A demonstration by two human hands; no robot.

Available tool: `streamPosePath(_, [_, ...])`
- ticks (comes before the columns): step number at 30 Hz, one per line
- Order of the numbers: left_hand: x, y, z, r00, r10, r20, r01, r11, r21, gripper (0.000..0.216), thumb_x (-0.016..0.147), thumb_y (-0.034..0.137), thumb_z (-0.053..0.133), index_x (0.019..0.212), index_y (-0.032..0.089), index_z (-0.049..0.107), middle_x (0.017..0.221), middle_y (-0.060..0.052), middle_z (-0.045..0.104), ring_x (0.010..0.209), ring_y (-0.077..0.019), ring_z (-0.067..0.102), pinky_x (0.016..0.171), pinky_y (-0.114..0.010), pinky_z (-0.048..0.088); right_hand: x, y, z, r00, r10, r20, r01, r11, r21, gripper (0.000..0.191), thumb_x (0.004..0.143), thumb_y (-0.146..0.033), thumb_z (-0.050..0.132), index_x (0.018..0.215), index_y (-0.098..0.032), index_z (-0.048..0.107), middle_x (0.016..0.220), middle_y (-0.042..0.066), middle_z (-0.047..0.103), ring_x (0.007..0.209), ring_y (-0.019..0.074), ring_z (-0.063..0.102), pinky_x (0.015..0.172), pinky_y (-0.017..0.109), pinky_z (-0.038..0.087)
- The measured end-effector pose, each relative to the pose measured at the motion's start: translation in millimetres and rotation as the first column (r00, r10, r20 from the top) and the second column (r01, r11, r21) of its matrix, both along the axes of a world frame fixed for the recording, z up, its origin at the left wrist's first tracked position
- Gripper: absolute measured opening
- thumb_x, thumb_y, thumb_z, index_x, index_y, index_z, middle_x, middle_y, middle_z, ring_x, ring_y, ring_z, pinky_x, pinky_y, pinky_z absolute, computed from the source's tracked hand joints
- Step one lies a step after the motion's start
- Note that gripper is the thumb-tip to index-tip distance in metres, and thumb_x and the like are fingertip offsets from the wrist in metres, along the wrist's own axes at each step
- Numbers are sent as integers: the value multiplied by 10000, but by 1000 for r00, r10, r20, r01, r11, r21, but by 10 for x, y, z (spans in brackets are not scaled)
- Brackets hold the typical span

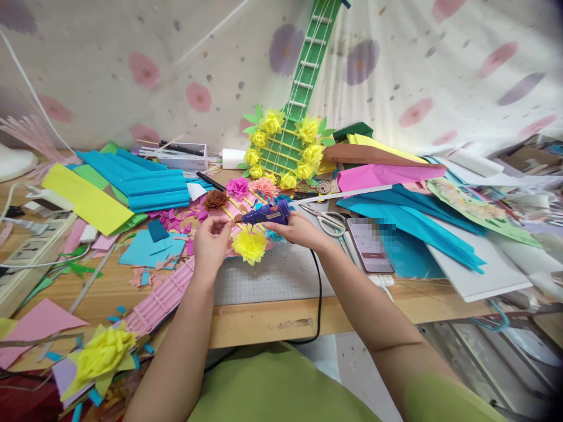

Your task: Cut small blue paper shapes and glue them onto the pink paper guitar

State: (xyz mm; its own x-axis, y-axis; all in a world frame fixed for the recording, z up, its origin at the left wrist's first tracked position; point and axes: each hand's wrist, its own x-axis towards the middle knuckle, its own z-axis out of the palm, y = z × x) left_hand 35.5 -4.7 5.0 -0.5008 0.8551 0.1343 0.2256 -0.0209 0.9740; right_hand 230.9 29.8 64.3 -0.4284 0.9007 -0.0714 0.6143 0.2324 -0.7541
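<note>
The right hand [299, 230] is gripping a blue glue gun [264, 214], its nozzle nearing the left hand [212, 237], which is pinching something small. Both are working just above the yellow paper flower [249, 246]. With the tip this near, hot glue is risking 1 burnt fingertip.

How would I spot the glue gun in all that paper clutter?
Find the green paper guitar leaning on the wall, then look just below its yellow flowers. The glue gun is in the right hand: the only blue plastic tool, trailing a black cord.
</note>
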Motion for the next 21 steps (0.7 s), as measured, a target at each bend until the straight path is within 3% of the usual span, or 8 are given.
streamPosePath(7, [15, -11, 34, 997, -38, 65, 38, 999, -5, 205, 630, 330, 660, 730, 163, 597, 681, -29, 608, 634, -135, 563, 562, -240, 447, 16, 17, -21, 998, -43, -56, 43, 999, -4, 470, 710, -611, 546, 780, -159, 653, 521, 1, 537, 525, 127, 502, 499, 232, 377])
streamPosePath(11, [36, -19, 83, 972, -81, 222, 83, 997, 0, 272, 589, 338, 675, 770, 174, 554, 681, -13, 583, 647, -135, 566, 539, -231, 442, 160, 64, -101, 968, -194, -160, 195, 981, -10, 471, 699, -614, 553, 716, -148, 620, 463, -13, 494, 439, 104, 445, 452, 233, 358])
streamPosePath(15, [21, -5, 104, 948, -82, 308, 85, 996, 3, 316, 562, 303, 686, 793, 194, 500, 620, 31, 528, 572, -110, 529, 509, -217, 419, 405, 138, -243, 863, -389, -323, 424, 905, 42, 456, 710, -602, 539, 661, -151, 587, 424, -35, 437, 383, 85, 394, 434, 233, 351])
streamPosePath(17, [6, 9, 109, 951, -71, 302, 68, 997, 19, 291, 574, 272, 673, 786, 200, 487, 595, 45, 505, 551, -100, 510, 517, -215, 410, 529, 183, -338, 808, -471, -353, 526, 848, 72, 457, 711, -598, 538, 688, -145, 601, 465, -21, 482, 396, 88, 413, 454, 235, 371])
streamPosePath(21, [8, 23, 160, 961, -21, 275, 9, 999, 44, 199, 610, 212, 627, 747, 199, 483, 556, 55, 469, 528, -87, 478, 519, -206, 382, 704, 292, -590, 787, -581, -206, 609, 786, 106, 526, 688, -626, 539, 781, -118, 639, 628, 58, 620, 497, 141, 536, 529, 266, 424])
